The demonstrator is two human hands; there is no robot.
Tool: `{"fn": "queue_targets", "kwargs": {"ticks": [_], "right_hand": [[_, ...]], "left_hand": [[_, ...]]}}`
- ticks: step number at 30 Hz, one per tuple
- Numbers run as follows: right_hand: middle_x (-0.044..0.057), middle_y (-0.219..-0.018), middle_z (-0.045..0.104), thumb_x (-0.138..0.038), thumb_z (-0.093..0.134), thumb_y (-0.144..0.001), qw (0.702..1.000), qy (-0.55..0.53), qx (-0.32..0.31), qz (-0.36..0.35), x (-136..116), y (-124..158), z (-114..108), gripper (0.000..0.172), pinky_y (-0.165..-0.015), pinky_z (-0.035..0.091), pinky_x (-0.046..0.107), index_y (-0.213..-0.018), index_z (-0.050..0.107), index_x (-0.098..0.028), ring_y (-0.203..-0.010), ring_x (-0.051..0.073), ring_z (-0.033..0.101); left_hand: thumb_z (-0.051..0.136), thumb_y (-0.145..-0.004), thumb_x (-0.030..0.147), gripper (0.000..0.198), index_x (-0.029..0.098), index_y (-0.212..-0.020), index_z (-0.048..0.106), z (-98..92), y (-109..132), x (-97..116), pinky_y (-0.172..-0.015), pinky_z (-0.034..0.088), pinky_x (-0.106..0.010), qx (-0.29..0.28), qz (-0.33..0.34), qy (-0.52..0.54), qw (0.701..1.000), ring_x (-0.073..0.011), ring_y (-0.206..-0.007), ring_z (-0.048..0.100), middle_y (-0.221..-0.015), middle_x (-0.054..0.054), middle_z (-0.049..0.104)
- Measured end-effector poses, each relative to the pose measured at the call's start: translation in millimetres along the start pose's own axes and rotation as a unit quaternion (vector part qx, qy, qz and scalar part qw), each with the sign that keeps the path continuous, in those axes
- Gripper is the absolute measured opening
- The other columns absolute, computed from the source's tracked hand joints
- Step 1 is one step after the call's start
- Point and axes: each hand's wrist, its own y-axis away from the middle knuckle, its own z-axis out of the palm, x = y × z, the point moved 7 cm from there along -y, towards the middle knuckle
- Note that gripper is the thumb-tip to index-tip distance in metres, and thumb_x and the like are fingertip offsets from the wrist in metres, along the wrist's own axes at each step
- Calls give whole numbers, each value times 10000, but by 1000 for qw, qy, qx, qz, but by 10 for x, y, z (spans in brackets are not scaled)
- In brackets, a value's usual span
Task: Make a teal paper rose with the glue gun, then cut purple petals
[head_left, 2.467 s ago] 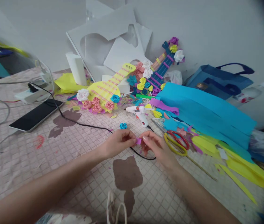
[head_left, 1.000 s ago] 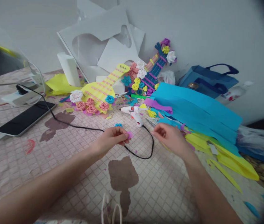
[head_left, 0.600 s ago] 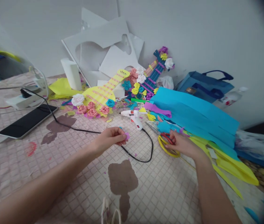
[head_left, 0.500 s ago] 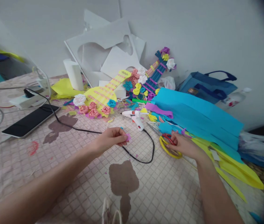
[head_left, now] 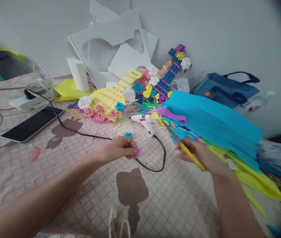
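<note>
My left hand (head_left: 125, 148) is closed in a pinch on a small purple paper piece (head_left: 138, 151) above the tablecloth. Scissors with yellow handles (head_left: 192, 156) are held in my right hand (head_left: 195, 151), their blades pointing up and left toward the glue gun. The white glue gun (head_left: 145, 123) lies beyond both hands, its black cord looping between them. A small blue paper flower (head_left: 128, 135) rests just behind my left hand. Further back, a yellow guitar cutout (head_left: 110, 97) carries paper flowers along its lower edge.
Blue paper sheets (head_left: 212, 115) and yellow paper (head_left: 259, 181) lie at the right. A black-screened tablet (head_left: 33, 124) and a power strip (head_left: 28, 102) sit at the left. White foam boards (head_left: 127, 59) lean on the wall, near a dark blue guitar cutout (head_left: 167, 79) and a bag (head_left: 224, 89).
My right hand has lifted the scissors from the table and turned them. My left hand has shifted slightly right with the purple piece, and the blue flower behind it shows more.
</note>
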Motion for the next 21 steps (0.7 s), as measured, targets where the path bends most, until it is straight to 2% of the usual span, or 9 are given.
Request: {"fn": "queue_targets", "kwargs": {"ticks": [2, 4, 5, 8, 10, 15, 21], "right_hand": [[-8, -560, 547, -483, 734, -609, 999, -29, -22, -4, -148, -5, 343, 301, -467, 403, 280, -632, 573, -230, -523, 151, 497], [-15, -591, 551, -459, 706, -654, 998, -57, -26, -2, -265, 17, 625, 273, -467, 390, 265, -686, 564, -228, -527, 137, 486], [-16, -626, 565, -428, 718, -647, 993, -109, -37, 11, -299, 37, 751, 267, -477, 389, 258, -720, 558, -227, -547, 133, 492], [-38, -618, 533, -356, 750, -615, 975, -206, -74, 39, -378, 101, 1003, 274, -497, 379, 243, -748, 548, -227, -566, 123, 488], [-45, -607, 514, -320, 755, -606, 973, -213, -79, 44, -399, 122, 1063, 268, -504, 380, 241, -744, 547, -225, -565, 121, 489], [-31, -685, 556, -297, 725, -614, 978, -199, -34, 50, -349, 94, 1071, 262, -549, 409, 246, -729, 505, -214, -614, 125, 525], [-58, -615, 496, -292, 685, -610, 977, -199, 2, 70, -304, 63, 1022, 244, -477, 340, 223, -714, 481, -207, -519, 91, 446]], "left_hand": [[665, -742, 289, 175, 134, -726, 588, 58, 1, -33, -594, 444, -219, -25, -1, -16, 1000, -85, -582, 554, -639, 7, 627], [659, -746, 295, 174, 135, -729, 592, 107, 3, -60, -593, 448, -223, -44, 3, -29, 999, -90, -584, 559, -639, 8, 619], [656, -746, 296, 172, 137, -730, 594, 127, 4, -72, -595, 450, -226, -52, 4, -32, 998, -94, -590, 564, -638, 9, 614], [647, -751, 298, 166, 142, -726, 594, 181, 11, -97, -593, 442, -223, -74, 7, -45, 996, -103, -608, 570, -642, 8, 608], [644, -756, 303, 171, 142, -728, 593, 205, 17, -108, -576, 425, -214, -84, 8, -57, 995, -102, -609, 562, -652, 4, 609], [652, -759, 351, 223, 137, -750, 591, 217, 11, -121, -581, 426, -219, -88, 11, -61, 994, -108, -621, 553, -665, -1, 601], [672, -759, 355, 254, 119, -804, 589, 235, -17, -137, -604, 437, -226, -70, 7, -14, 997, -99, -629, 555, -699, -2, 606]]}}
